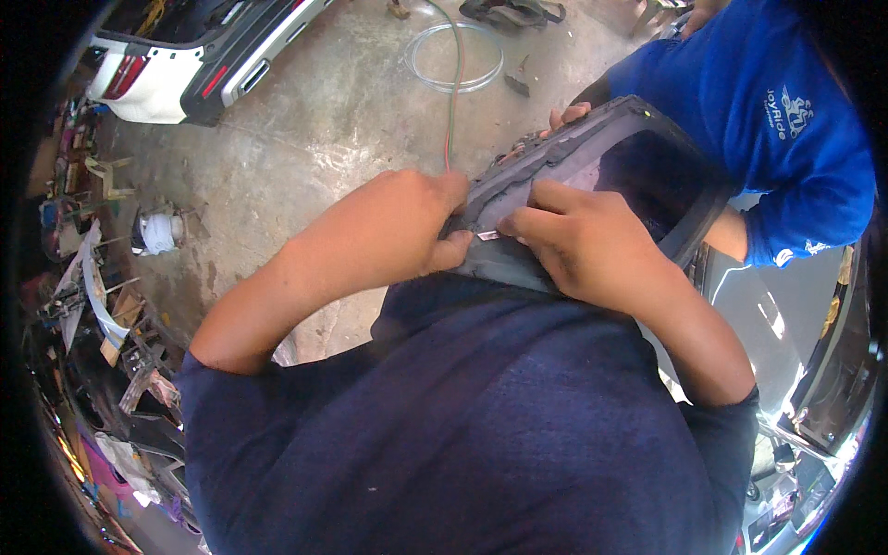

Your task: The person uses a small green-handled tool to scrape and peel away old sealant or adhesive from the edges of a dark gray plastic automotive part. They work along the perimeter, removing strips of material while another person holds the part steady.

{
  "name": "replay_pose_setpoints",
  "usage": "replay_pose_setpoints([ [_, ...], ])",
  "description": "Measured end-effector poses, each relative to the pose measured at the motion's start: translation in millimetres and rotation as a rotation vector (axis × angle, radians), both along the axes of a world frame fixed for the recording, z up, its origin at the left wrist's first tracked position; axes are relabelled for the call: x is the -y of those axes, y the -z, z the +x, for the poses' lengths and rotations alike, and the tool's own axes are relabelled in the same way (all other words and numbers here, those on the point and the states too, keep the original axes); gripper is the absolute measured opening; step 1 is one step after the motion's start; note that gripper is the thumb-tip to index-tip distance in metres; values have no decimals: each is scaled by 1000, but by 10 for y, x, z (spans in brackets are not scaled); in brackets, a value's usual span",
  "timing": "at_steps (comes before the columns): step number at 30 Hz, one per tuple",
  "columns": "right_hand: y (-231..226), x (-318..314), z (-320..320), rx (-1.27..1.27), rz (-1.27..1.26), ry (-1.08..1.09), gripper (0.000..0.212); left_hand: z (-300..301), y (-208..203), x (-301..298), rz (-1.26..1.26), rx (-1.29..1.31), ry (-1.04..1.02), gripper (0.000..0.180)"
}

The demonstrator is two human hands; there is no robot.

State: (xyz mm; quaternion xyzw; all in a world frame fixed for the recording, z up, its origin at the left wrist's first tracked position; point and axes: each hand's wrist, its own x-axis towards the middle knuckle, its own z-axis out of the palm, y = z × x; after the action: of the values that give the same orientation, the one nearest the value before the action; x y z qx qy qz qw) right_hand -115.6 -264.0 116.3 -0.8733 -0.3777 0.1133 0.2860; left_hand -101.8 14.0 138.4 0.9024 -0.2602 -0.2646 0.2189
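Note:
A dark glass car window (652, 180) with a black border is held at a tilt in front of my body. My left hand (412, 222) is closed on its near left corner, thumb on the upper face. In my right hand (587, 236), fingers pinch a small flat shiny blade-like piece (487, 235), low against the border close to my left thumb. Ragged dark sealant (536, 166) runs along the left edge of the glass. Another person's hand (567, 116) supports the far edge, and that person's other hand (728, 234) is at the right side.
The co-worker in a blue shirt (731, 102) stands close at the far right. A green and red hose (457, 102) and a coil of clear tubing (412, 55) lie on the concrete floor (324, 129). A white car's rear end (157, 88) is far left; assorted parts (120, 324) crowd the left side.

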Motion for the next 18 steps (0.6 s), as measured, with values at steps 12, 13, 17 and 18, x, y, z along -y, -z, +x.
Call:
replay_pose_setpoints([
  [12, -166, -185, -5, 8, -21, -10, 19, -325, 142, -69, -275, 161, -173, 16],
  [13, -174, -182, -11, -4, -16, -11, 19, -344, 147, -46, -272, 153, -187, 15],
  [17, -179, -106, -58, -53, -17, -30, 23, -401, 149, 50, -244, 121, -246, 14],
  [18, -181, -120, -59, -45, -35, -34, 24, -390, 160, 68, -240, 115, -249, 14],
])
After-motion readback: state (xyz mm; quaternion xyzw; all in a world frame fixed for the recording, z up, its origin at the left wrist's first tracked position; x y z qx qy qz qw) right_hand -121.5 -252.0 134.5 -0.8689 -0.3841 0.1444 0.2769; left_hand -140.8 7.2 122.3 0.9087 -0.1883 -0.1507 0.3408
